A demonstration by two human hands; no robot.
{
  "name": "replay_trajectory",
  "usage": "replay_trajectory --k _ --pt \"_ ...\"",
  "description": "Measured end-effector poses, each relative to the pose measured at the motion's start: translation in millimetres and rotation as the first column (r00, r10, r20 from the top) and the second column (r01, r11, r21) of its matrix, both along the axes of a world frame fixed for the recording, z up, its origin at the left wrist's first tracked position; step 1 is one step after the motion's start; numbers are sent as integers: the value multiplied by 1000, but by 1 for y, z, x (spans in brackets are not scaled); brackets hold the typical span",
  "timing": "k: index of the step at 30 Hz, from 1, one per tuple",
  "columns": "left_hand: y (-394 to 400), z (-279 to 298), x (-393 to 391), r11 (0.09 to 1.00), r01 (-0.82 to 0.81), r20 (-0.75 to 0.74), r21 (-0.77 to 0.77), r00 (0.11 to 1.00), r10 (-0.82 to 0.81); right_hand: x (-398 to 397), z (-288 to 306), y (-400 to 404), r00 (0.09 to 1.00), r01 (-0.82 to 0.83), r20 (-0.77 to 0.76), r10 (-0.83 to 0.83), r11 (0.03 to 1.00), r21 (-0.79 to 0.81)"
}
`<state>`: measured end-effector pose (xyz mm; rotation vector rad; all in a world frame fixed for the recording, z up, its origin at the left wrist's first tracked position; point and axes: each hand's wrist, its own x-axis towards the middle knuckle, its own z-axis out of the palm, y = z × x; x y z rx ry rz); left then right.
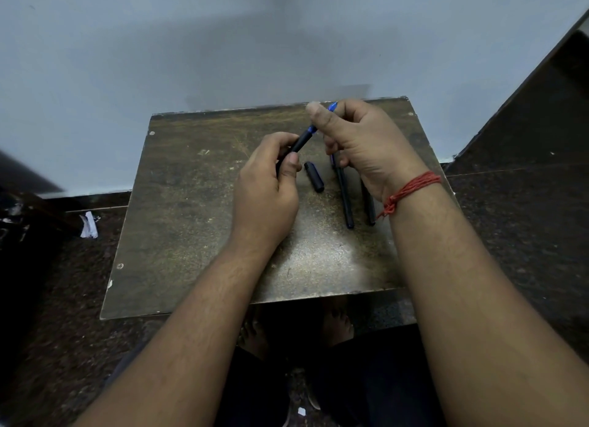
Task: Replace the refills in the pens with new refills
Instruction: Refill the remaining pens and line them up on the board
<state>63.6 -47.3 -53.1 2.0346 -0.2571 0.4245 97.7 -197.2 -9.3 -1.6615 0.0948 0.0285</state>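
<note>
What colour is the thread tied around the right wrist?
Red: the twisted thread band on the right wrist, knotted on its inner side, clearest in the head view.

Left hand (266,187): my fingers are curled closed around something thin, thumb pressed on top, palm turned inward.
Right hand (357,140): raised a little farther forward, thumb up, fingertips pinched together.
Forearms: both bare, reaching forward, converging.
Right wrist: bent slightly, above the left.

Dim, cool light falling from overhead; a soft glare patch glowing on the table (322,254) just below the right hand (360,146). Broad shadow darkening the wall (223,54) beyond. Edges bending, blurring slightly.
</note>
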Motion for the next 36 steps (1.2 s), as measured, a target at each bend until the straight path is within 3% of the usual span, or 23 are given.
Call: replay_trajectory --k 2,6,9,17,23,27,33,36 --pt "0 0 0 1000 -7 -8 -6 1000 7 1 -1 -7 1000 23 -12 -22 999 39" --pt "1 0 0 1000 -14 -15 -5 1000 14 2 -2 -8 1000 -14 9 11 963 271" --pt "1 -1 0 1000 -16 -20 -3 1000 16 2 -4 -1 998 -51 37 41 953 298" --pt "0 -2 0 1000 -11 -11 13 1000 11 3 -10 11 997 67 40 -71 992 109" --pt "0 -1 1 1000 -20 -7 -3 1000 20 3 -7 10 998 3 55 -20 957 290" --pt "0 -1 -1 1000 -23 -6 3 1000 23 2 -6 12 999 -5 53 -11 956 292" --pt "-1 -1 -1 1000 -12 -2 0 1000 12 -2 -6 23 985 150 78 -154 988 46" --pt "-1 -1 0 1000 -15 -7 -11 1000 15 -1 -5 25 982 178 53 -181 982 58"
